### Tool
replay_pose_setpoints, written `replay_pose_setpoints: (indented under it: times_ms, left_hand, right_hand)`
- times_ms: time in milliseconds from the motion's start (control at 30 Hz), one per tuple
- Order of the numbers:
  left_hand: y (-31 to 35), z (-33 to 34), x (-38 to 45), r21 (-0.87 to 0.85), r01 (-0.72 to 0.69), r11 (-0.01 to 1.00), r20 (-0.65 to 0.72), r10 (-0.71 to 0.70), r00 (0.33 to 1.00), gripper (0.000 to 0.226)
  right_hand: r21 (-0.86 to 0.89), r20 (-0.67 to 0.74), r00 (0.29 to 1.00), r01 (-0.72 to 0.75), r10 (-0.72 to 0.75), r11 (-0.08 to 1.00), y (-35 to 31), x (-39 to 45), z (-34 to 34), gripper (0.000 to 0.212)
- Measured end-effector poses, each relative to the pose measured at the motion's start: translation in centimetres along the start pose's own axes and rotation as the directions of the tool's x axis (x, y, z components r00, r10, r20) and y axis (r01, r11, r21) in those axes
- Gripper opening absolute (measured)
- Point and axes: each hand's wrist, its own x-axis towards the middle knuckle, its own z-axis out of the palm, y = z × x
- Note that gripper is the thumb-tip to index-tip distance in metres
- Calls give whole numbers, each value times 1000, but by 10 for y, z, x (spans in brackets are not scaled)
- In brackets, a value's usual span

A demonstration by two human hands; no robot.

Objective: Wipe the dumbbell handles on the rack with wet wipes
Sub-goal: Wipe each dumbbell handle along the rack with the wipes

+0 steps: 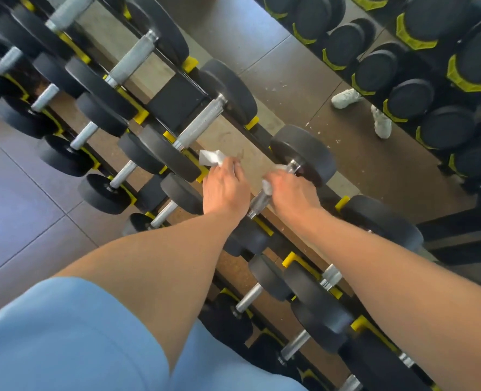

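A black rack with yellow cradles (252,123) runs diagonally through the view and holds several black dumbbells with metal handles. My right hand (291,193) wraps a white wet wipe (268,187) around the metal handle (257,203) of one dumbbell, just below its black head (304,153). My left hand (225,186) hovers beside it and pinches a second white wipe (209,158) near the lower end of the neighbouring dumbbell's handle (198,125).
More dumbbells fill lower tiers of the rack at left and bottom. A mirror at the upper right reflects the weights and white shoes (346,97). Grey tiled floor (22,198) lies at the left. Blue clothing (64,334) fills the bottom left.
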Motion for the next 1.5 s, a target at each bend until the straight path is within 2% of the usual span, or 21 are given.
replay_pose_setpoints:
  times_ms: [133, 233, 300, 367, 467, 567, 633, 700, 767, 833, 900, 933, 1000, 1067, 1133, 1233, 1300, 1367, 1400, 1433, 1500]
  left_hand:
    - [1, -2, 0, 19, -22, 1000, -12, 22, 1000, 32]
    - [4, -3, -2, 18, -41, 999, -12, 41, 999, 30]
    - [3, -3, -3, 4, -44, 999, -16, 44, 999, 33]
    - [2, -2, -3, -1, -34, 999, -11, 34, 999, 35]
    - [1, -1, -2, -1, -7, 1000, -7, 7, 1000, 36]
    - [1, -1, -1, -5, 0, 1000, -5, 0, 1000, 35]
    - [3, -3, -2, -1, -12, 1000, -7, 12, 1000, 32]
    - [5, -5, -3, 0, -15, 1000, -8, 15, 1000, 30]
    - [6, -5, -4, -3, -6, 1000, -4, 6, 1000, 32]
    - [6, -5, -4, -2, -6, 1000, -1, 6, 1000, 34]
    - [5, -5, -3, 3, 0, 1000, 7, 0, 1000, 35]
    - [5, -5, -3, 6, 4, 1000, 11, -4, 1000, 35]
    - [6, -5, -4, 3, 11, 1000, 11, -11, 1000, 35]
    - [8, -6, -5, 5, 6, 1000, 14, -6, 1000, 34]
    - [8, -7, -4, 10, 3, 1000, 15, -4, 1000, 32]
    - [7, -6, -4, 2, 19, 1000, 8, -19, 1000, 31]
    - [6, -4, -4, 0, 8, 1000, 7, -8, 1000, 32]
    - [5, -4, -4, 0, 11, 1000, 3, -11, 1000, 34]
    - [5, -4, -4, 1, 13, 1000, 4, -13, 1000, 35]
    - [5, -4, -4, 3, 14, 1000, 9, -14, 1000, 35]
    - [7, -5, -5, 2, 21, 1000, 15, -21, 1000, 36]
  right_hand:
    - [353, 241, 971, -83, -5, 932, -28, -13, 12, 14]
    - [641, 309, 943, -304, 126, 705, -24, 4, -8, 21]
    - [570, 69, 976, -210, 208, 794, -10, 17, -16, 18]
    - [329, -135, 987, -35, 83, 944, 4, 20, -15, 35]
    - [-9, -19, 996, 89, -89, 996, 10, 8, -4, 30]
    - [134, 7, 998, 57, -59, 989, -4, -7, -1, 8]
    - [319, 132, 990, -4, -40, 948, -16, -12, 2, 11]
    - [550, 355, 935, -221, 15, 805, -20, -6, 2, 18]
    - [652, 422, 904, -353, 66, 671, -18, 3, -5, 19]
    - [570, 220, 965, -247, 144, 784, -7, 9, -10, 24]
    - [385, -104, 992, -27, 73, 922, 4, 10, -5, 35]
    - [261, -150, 988, 76, -37, 962, 10, 8, -1, 39]
    - [73, -60, 989, 136, -132, 988, 19, 1, 4, 44]
    - [115, -14, 991, 135, -134, 984, 20, -9, 7, 43]
    - [326, 56, 989, 113, -138, 939, 7, -20, 4, 27]
    - [720, 392, 920, -313, 9, 620, -11, -20, -4, 21]
    - [791, 304, 933, -360, 192, 496, -10, -4, -7, 21]
    - [718, -41, 965, -152, 260, 680, 0, 10, -7, 32]
    - [557, -163, 973, -46, 163, 830, 5, 12, -5, 38]
    - [337, -173, 985, 40, 20, 941, 9, 11, -4, 45]
    - [85, -80, 987, 146, -139, 986, 17, 2, 5, 50]
